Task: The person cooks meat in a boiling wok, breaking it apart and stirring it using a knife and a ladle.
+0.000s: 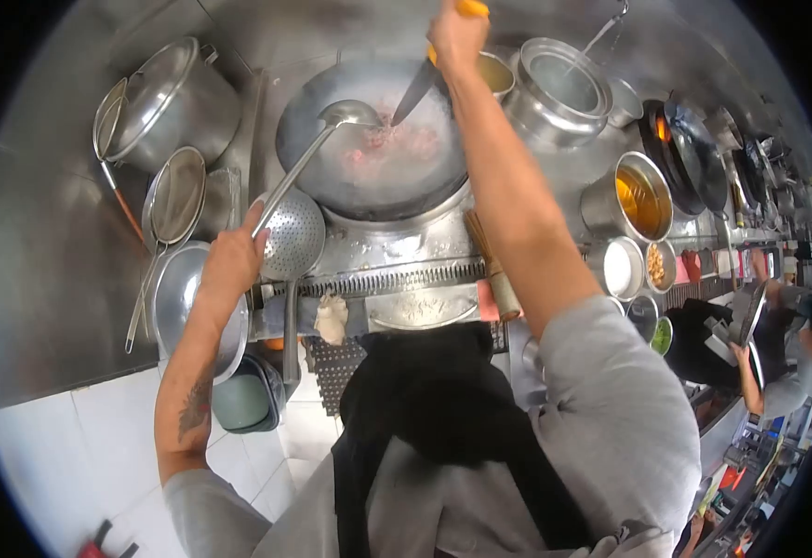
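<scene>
My left hand (237, 253) is wrapped round the long handle of a metal ladle (352, 113). The ladle's bowl hangs over the left part of a large steaming wok (302, 177). Held in my right hand (458, 37), at the wok's far side, is a yellow-handled knife (417, 93), its dark blade slanting down with the tip beside the ladle's bowl. Pinkish-red pieces that look like raw meat (383, 144) lie in the wok under both tools, blurred by steam. A perforated skimmer (294, 237) rests just beside my left hand.
A big lidded pot (187, 93) and wire strainers (178, 195) stand left. To the right are a steel pot (559, 116), a pot of amber liquid (643, 200) and bowls of ingredients (659, 265). A crumpled cloth (332, 318) lies at the front edge. Another person (783, 325) works far right.
</scene>
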`<state>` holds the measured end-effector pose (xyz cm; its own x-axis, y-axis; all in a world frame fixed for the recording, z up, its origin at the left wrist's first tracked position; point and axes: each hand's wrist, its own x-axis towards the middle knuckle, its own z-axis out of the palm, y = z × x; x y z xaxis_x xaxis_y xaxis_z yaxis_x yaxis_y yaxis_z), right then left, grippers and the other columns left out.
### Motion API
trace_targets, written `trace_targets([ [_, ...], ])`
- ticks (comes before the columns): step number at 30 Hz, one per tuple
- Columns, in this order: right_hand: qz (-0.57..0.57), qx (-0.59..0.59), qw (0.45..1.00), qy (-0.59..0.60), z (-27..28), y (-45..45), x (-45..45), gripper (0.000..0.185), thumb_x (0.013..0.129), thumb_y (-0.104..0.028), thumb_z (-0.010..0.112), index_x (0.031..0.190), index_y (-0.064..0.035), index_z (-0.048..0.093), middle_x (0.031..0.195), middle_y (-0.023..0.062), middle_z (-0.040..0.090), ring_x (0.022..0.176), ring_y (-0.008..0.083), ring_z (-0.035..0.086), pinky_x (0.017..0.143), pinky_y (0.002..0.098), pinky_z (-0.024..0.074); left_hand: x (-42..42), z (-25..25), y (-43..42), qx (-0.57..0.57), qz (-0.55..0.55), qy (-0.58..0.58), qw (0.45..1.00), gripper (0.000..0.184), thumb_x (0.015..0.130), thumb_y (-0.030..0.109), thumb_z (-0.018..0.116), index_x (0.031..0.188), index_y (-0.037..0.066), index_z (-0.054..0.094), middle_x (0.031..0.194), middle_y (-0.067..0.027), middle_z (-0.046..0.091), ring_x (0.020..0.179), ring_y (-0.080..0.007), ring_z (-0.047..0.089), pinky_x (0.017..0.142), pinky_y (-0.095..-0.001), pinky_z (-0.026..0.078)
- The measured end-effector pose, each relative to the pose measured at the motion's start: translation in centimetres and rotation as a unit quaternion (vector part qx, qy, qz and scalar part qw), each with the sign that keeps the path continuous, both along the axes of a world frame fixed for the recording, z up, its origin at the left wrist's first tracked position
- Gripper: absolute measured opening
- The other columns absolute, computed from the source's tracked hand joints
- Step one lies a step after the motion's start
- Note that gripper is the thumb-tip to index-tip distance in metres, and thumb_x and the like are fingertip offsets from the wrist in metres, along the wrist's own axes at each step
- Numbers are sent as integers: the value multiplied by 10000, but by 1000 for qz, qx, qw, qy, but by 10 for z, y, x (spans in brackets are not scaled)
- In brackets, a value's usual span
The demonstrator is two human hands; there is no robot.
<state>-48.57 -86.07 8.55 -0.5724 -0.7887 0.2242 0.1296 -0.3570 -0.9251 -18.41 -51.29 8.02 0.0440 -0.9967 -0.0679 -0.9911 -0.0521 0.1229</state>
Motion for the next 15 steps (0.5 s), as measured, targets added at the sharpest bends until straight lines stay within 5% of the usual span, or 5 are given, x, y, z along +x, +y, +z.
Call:
trace_targets([
  [4, 265, -62, 952, -136, 65, 46, -3, 275, 976, -275, 652, 781, -100, 569, 637, 39, 593, 538, 159, 559, 526, 365, 449, 19, -3, 23, -11, -36, 37, 999, 469, 1001, 253, 613, 1453, 155, 535, 842, -293, 693, 819, -513, 667, 771, -605, 514],
  [7, 86, -89, 969, 212, 85, 56, 19, 224, 954, -281, 655, 861, -88, 588, 620, 19, 572, 540, 159, 549, 514, 353, 442, 25, 2, 48, -24, -21, 66, 997, 461, 1002, 248, 617, 1449, 163, 550, 841, -295, 689, 820, -504, 668, 767, -595, 510],
  [11, 222, -106, 967, 63, 103, 48, 28, 263, 953, -296, 672, 875, -56, 598, 634, 24, 586, 550, 159, 565, 519, 352, 450, 24, 17, 55, -22, 64, 96, 993, 444, 1005, 239, 624, 1442, 182, 572, 846, -291, 691, 812, -500, 669, 751, -579, 506],
  [14, 204, -68, 975, 53, 78, 57, 43, 276, 963, -296, 678, 885, -42, 604, 626, 26, 588, 528, 167, 565, 504, 357, 446, 29, 6, 55, -75, 62, 109, 989, 433, 1008, 241, 624, 1434, 175, 579, 851, -289, 692, 817, -499, 670, 743, -572, 504],
  [15, -50, -145, 957, 247, 7, 4, 64, 278, 973, -292, 677, 888, -38, 603, 632, 30, 600, 517, 173, 566, 489, 362, 444, 29, 2, 58, -72, 62, 113, 989, 433, 1008, 241, 624, 1434, 175, 579, 851, -289, 692, 817, -499, 670, 743, -572, 504],
])
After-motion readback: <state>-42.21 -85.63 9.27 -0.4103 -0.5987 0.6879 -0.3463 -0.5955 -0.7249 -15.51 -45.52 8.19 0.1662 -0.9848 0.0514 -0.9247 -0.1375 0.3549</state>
